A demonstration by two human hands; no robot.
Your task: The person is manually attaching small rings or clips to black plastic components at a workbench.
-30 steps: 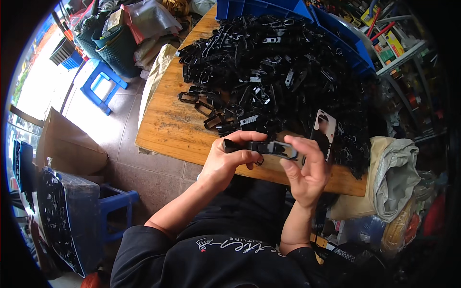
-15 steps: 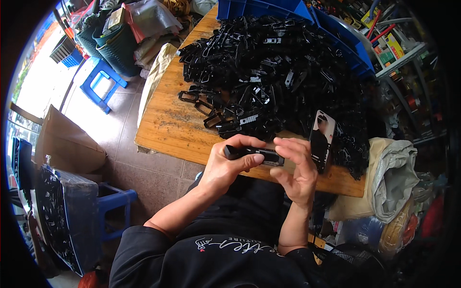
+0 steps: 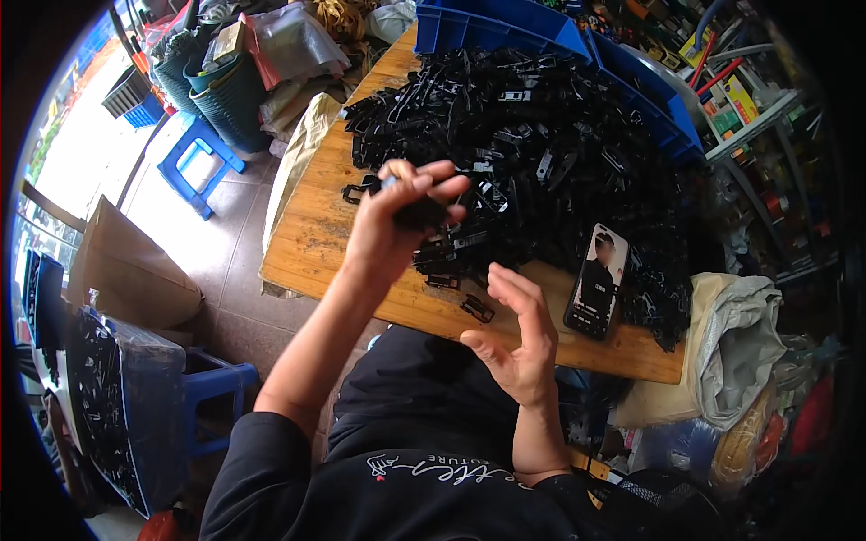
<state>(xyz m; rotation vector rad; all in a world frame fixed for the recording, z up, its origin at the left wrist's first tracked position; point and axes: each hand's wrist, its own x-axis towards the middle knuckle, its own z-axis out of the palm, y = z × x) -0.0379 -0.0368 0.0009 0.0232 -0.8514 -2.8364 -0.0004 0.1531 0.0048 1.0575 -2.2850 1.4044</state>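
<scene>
Your left hand point(image 3: 382, 222) curls its grip around a blurred black part point(image 3: 420, 215) above the worktop point(image 3: 311, 245), at the dark heap's point(image 3: 550, 126) edge. Your right hand point(image 3: 525, 350) hangs with its grip spread, between a loose frame point(image 3: 478, 309) and the phone point(image 3: 597, 281).
</scene>
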